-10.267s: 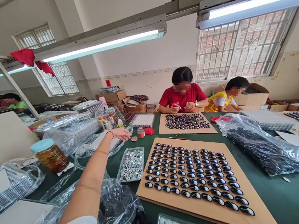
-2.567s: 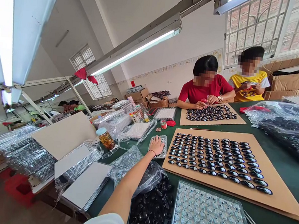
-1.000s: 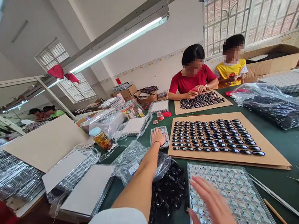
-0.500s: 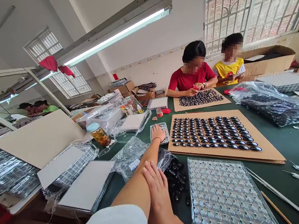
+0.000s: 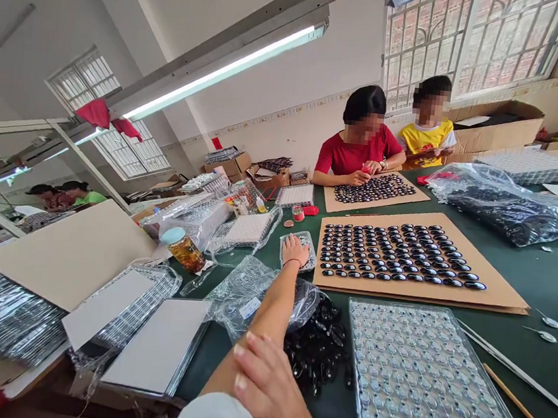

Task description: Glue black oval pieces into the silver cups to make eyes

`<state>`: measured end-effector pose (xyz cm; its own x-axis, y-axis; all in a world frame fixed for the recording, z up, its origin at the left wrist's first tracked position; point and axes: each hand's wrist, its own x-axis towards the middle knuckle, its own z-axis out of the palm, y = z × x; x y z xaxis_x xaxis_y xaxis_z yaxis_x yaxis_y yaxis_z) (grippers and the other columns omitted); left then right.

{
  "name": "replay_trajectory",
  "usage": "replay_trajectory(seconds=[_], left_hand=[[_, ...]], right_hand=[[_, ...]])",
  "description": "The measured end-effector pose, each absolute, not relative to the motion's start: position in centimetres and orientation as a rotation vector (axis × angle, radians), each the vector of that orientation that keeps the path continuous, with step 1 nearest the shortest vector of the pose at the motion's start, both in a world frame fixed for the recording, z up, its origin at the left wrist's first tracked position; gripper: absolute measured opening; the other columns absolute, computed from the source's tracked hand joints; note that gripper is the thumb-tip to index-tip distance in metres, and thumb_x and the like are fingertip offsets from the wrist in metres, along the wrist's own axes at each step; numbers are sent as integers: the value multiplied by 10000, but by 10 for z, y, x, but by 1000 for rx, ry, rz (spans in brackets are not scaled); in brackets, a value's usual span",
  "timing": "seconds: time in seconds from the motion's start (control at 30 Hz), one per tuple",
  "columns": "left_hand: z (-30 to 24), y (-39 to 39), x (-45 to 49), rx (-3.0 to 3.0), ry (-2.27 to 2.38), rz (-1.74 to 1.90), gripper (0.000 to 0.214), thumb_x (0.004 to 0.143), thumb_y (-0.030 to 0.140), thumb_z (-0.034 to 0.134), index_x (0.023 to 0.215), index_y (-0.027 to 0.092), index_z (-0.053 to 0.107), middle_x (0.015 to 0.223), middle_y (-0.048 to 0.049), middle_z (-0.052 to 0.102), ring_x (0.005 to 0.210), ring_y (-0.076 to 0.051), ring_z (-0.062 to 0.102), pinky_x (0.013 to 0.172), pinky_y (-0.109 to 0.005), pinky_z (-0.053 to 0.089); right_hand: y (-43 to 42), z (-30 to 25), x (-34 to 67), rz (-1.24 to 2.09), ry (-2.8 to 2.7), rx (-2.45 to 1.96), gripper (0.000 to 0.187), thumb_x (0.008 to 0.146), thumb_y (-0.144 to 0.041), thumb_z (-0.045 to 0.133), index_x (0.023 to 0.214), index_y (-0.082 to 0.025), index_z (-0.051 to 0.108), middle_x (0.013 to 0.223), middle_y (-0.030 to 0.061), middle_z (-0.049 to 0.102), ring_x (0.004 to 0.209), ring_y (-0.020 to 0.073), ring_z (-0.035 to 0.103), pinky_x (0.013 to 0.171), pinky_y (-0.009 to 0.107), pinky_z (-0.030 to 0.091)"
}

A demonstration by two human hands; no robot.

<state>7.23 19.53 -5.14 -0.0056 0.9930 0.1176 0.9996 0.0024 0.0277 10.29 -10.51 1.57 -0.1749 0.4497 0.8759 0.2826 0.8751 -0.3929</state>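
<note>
My left hand (image 5: 295, 250) reaches far forward and lies flat, fingers stretched out, over a small clear plastic tray (image 5: 309, 261) of small pieces too small to name. Across my left forearm lies my right hand (image 5: 266, 377), its fingers somewhat apart and resting on the skin near the white sleeve. A clear plastic bag (image 5: 235, 291) and a heap of shiny black pieces (image 5: 317, 346) lie beside the forearm. Right of the tray, rows of glossy black oval pieces (image 5: 394, 251) cover a brown cardboard sheet (image 5: 491, 278).
A large clear tray of round cells (image 5: 421, 377) lies at front right, beside a wooden stick (image 5: 527, 405). White-topped trays (image 5: 160, 339) and a jar (image 5: 185, 249) are at left. Across the table a person in red (image 5: 360, 144) handles black pieces; another in yellow (image 5: 429, 135) sits alongside.
My right hand has slid down my left forearm toward the elbow, uncovering more of the black heap. My left hand stays at the small tray. The view has tilted slightly.
</note>
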Motion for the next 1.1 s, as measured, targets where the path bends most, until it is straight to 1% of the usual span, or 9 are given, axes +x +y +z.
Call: replay_trajectory(seconds=[0.07, 0.17, 0.23, 0.33, 0.4, 0.6, 0.8, 0.97, 1.1], left_hand=[[-53, 196, 72, -2172, -2190, -141, 538, 848, 453, 363, 1305, 174, 310, 1410, -106, 223, 1268, -273, 222, 1020, -515, 140], [-54, 197, 73, -2176, -2212, -120, 591, 852, 459, 260, 1338, 123, 259, 1437, -107, 160, 1300, -253, 153, 1058, -423, 113], [-55, 198, 73, -2176, -2225, -113, 613, 839, 450, 221, 1348, 110, 242, 1443, -88, 136, 1309, -245, 124, 1067, -381, 104], [-56, 199, 74, -2185, -2236, -106, 641, 824, 446, 192, 1356, 88, 211, 1447, -81, 117, 1314, -248, 94, 1072, -377, 86], [-57, 200, 74, -2190, -2241, -104, 649, 820, 443, 185, 1357, 78, 200, 1447, -83, 112, 1316, -249, 83, 1073, -381, 78], [-58, 199, 74, -2197, -2251, -136, 642, 812, 450, 188, 1354, 106, 215, 1448, -58, 123, 1318, -245, 73, 1070, -393, 71], [-60, 196, 73, -2205, -2235, -215, 666, 805, 461, 201, 1347, 74, 225, 1448, -72, 122, 1321, -242, 12, 1074, -380, 49], [-59, 196, 73, -2205, -2257, -240, 656, 806, 468, 200, 1354, 109, 215, 1450, -46, 120, 1320, -235, -26, 1074, -392, 48], [-54, 193, 72, -2198, -2261, -256, 705, 803, 531, 168, 1363, 103, 191, 1452, -55, 104, 1319, -240, -35, 1074, -381, 61]], right_hand=[[-98, 15, 105, 164, -1744, -480, 525, 879, -381, 452, 1319, -287, 182, 1297, 56, 374, 1191, 248, 332, 966, 449, 325], [-84, 10, 114, 251, -1746, -495, 576, 856, -388, 454, 1317, -213, 155, 1328, 127, 297, 1221, 299, 256, 970, 527, 258], [-76, 5, 120, 278, -1777, -521, 571, 843, -329, 468, 1310, -198, 166, 1323, 136, 296, 1232, 307, 226, 976, 548, 216], [-68, -2, 124, 286, -1795, -606, 534, 830, -252, 472, 1295, -193, 216, 1314, 131, 311, 1241, 307, 201, 981, 573, 152], [-64, -5, 124, 301, -1795, -644, 520, 822, -230, 476, 1285, -196, 241, 1305, 121, 322, 1242, 302, 196, 985, 574, 137], [-66, -8, 120, 338, -1731, -555, 512, 818, -238, 489, 1269, -215, 248, 1247, 112, 355, 1211, 305, 254, 980, 584, 174], [-75, -12, 114, 296, -1643, -539, 462, 863, -274, 429, 1279, -198, 243, 1233, 130, 356, 1190, 323, 273, 954, 618, 188], [-82, -14, 116, 263, -1625, -580, 459, 840, -236, 461, 1262, -188, 288, 1212, 131, 398, 1181, 311, 303, 948, 584, 252], [-88, -11, 120, 269, -1609, -609, 463, 815, -190, 490, 1248, -183, 325, 1186, 132, 435, 1169, 299, 332, 929, 543, 316]])
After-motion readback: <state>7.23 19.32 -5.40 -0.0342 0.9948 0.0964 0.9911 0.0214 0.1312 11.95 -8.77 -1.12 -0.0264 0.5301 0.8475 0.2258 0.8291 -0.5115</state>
